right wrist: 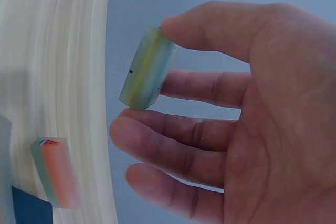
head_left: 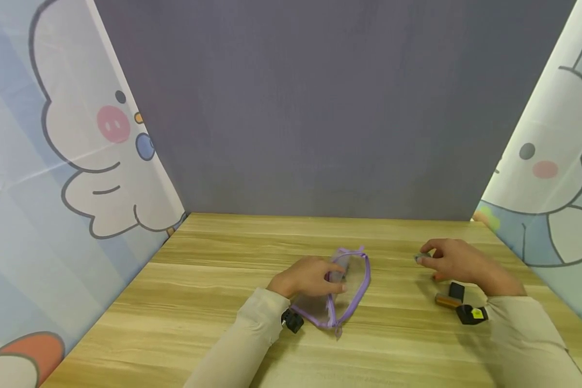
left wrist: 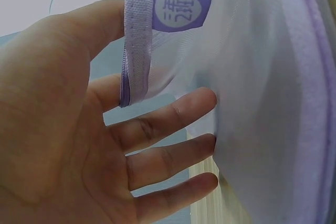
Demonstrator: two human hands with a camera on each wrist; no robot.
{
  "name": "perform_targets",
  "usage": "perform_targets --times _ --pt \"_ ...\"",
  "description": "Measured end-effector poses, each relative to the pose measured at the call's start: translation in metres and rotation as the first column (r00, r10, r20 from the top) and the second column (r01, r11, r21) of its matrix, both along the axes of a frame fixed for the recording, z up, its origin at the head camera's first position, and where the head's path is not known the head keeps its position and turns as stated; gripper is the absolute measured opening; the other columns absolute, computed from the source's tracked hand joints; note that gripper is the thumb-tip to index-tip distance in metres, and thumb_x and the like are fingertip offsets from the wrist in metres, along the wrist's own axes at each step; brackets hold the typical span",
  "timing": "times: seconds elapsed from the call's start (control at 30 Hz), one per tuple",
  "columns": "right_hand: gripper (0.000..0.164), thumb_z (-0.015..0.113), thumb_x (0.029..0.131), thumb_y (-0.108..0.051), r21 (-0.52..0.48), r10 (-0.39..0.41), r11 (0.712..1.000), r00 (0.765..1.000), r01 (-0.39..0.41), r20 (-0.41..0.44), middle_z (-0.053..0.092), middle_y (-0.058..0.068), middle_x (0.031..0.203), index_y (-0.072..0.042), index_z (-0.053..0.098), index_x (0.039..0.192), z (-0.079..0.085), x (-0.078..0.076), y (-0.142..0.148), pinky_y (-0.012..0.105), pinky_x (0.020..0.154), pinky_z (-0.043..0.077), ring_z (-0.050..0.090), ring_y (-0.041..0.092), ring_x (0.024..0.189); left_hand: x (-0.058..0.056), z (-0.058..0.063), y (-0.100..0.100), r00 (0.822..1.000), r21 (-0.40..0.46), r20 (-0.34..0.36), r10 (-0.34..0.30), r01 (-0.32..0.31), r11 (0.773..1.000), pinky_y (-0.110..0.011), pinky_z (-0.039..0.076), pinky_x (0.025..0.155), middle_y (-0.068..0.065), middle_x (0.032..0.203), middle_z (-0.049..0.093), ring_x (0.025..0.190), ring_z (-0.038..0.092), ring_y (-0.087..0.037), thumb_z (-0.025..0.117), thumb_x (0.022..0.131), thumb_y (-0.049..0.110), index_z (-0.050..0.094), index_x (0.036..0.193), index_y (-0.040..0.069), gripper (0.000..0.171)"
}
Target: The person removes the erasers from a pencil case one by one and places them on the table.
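My left hand [head_left: 312, 277] pinches the zippered edge of a see-through mesh pouch [left wrist: 273, 87] between thumb and forefinger. The pouch has purple trim [head_left: 361, 293] and a purple tag [left wrist: 181, 6]; its mouth gapes and the other fingers spread against its mesh side. Off to the right, my right hand [head_left: 458, 261] holds a small translucent yellow-green eraser [right wrist: 147, 69] at its fingertips, thumb on the upper end. Below that hand lies an orange and green eraser [right wrist: 59, 174] on the wooden table [head_left: 223, 269].
A small black item [head_left: 457, 291] lies beside the orange eraser, and a black piece with a yellow mark [head_left: 472, 314] shows by the right cuff. Another black piece [head_left: 292, 320] is at the left cuff. A grey panel [head_left: 330, 108] stands behind the table, with printed cloth [head_left: 19, 161] at the sides.
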State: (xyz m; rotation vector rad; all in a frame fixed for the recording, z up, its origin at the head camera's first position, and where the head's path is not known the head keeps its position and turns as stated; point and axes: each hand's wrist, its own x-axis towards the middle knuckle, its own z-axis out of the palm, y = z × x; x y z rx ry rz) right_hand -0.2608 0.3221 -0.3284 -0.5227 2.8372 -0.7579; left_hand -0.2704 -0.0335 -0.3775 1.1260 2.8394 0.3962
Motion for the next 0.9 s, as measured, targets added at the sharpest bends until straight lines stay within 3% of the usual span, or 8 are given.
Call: perform_targets --times 0.5,0.77,0.9 --pt "0.053 0.061 0.101 -0.037 0.01 -0.012 1.0 1.0 0.012 0.019 0.066 0.012 0.1 0.009 0.057 0.126 -0.009 -0.005 0.006 0.04 0.069 0.055 0.07 0.018 0.075 0.001 0.003 0.0 1.0 0.002 0.022 0.002 -0.002 1.0 -0.031 0.048 0.093 0.008 0.11 0.071 0.103 0.064 -0.009 0.06 0.096 0.051 0.064 0.137 0.023 0.05" --pt "0.053 0.061 0.101 -0.035 -0.019 -0.013 1.0 0.999 0.014 0.04 0.067 0.012 0.098 0.011 0.056 0.126 -0.016 -0.008 0.009 0.039 0.068 0.055 0.069 0.02 0.077 0.002 0.004 -0.001 0.999 0.007 0.042 0.007 -0.008 1.0 -0.029 0.048 0.082 0.015 0.083 0.062 0.079 0.059 -0.003 0.061 0.095 0.05 0.052 0.148 0.022 0.061" --pt "0.052 0.061 0.101 -0.035 -0.017 -0.002 1.0 0.999 0.002 0.033 0.069 0.01 0.098 0.01 0.058 0.126 -0.02 -0.009 0.01 0.039 0.067 0.055 0.068 0.02 0.077 0.003 0.004 -0.001 0.999 0.019 0.037 0.002 -0.002 1.0 -0.029 0.048 0.082 0.013 0.086 0.063 0.079 0.058 -0.003 0.062 0.095 0.048 0.044 0.154 0.02 0.068"
